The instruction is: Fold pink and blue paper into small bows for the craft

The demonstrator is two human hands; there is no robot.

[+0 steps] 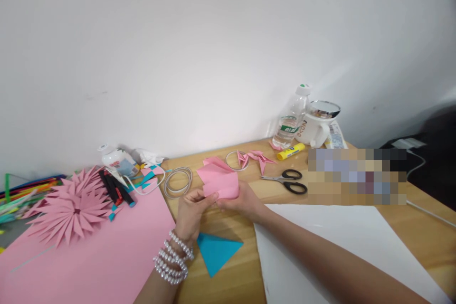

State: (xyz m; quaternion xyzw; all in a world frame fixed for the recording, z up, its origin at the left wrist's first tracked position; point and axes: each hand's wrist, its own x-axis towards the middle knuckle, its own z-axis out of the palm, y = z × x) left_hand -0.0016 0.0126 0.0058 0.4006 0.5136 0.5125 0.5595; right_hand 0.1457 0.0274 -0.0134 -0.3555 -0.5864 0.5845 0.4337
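Note:
A piece of pink paper (223, 183) is held up between my two hands over the wooden table. My left hand (194, 206) pinches its lower left edge, thumb on the near side. On the right side, my right hand (242, 199) grips the lower right corner, with its fingers partly hidden behind the paper. More pink paper (215, 164) shows just behind the held piece; whether the two are joined I cannot tell. Below my hands lies a blue paper triangle (219, 251) on the table.
Black-handled scissors (290, 183), a yellow glue stick (290, 151) and folded pink pieces (261, 159) lie beyond my hands. A water bottle (290, 121) and white mug (313, 128) stand by the wall. Pink paper flowers (74, 211) rest left; a white sheet (331, 247) lies right.

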